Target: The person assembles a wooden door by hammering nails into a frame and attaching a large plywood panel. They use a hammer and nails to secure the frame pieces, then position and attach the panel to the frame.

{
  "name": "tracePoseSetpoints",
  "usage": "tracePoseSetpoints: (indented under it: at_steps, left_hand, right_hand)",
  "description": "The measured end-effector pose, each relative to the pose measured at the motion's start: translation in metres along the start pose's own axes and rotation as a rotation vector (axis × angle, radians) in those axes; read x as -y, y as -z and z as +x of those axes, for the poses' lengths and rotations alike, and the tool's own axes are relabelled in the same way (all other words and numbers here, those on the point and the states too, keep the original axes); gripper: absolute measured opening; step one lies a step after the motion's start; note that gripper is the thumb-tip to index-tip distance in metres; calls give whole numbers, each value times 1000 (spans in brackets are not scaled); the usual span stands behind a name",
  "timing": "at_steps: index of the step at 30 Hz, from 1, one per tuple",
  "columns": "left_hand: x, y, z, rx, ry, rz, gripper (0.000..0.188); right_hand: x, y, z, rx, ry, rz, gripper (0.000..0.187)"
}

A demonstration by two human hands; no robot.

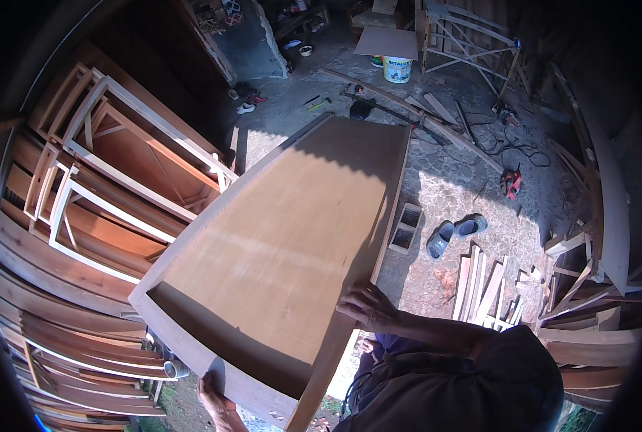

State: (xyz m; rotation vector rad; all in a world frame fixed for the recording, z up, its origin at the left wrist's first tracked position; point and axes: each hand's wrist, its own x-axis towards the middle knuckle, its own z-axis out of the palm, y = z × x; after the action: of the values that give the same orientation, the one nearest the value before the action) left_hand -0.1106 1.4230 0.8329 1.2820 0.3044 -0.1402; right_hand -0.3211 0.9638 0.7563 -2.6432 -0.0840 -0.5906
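Note:
A large wooden panel (277,216) with a raised frame around its edge stretches away from me, like a shallow open box. Sun falls on most of its tan sheet, with a wavy-edged shadow across the far end. My left hand (218,405) grips the frame's near edge (223,367) from outside; part of that hand is hidden by the board. On the right side rail (328,363), my right hand (367,306) is closed over the wood, fingers reaching to the inner side.
Wooden frames (133,151) and long boards (83,353) are stacked at left. On the right lie a hollow block (406,229), a pair of shoes (455,234), cut wood strips (479,284) and a red power tool (511,183). A white bucket (397,70) stands at the back.

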Motion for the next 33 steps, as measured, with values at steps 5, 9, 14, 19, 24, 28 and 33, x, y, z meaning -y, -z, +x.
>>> tracePoseSetpoints:
  at_steps: [5, 9, 14, 19, 24, 28, 33]
  left_hand:
    - [183, 92, -1, -204, 536, -18, 34]
    - [338, 177, 16, -289, 715, -181, 48]
    - [481, 215, 19, -522, 788, -18, 56]
    - [574, 259, 44, -567, 800, -54, 56]
    - [617, 277, 66, -524, 780, -58, 66]
    - [648, 303, 84, -455, 780, -99, 70]
    - [674, 318, 107, -401, 759, -127, 71]
  right_hand:
    - [14, -72, -110, 367, -206, 188, 71]
    - [-4, -85, -218, 601, -578, 250, 64]
    - [-24, -65, -335, 676, -928, 109, 54]
    - [-48, -88, -390, 625, -1054, 33, 41]
    - [-54, -81, -378, 626, -1163, 113, 38]
    - [-71, -81, -356, 673, -1215, 161, 39]
    - [-90, -81, -374, 653, -1251, 185, 40]
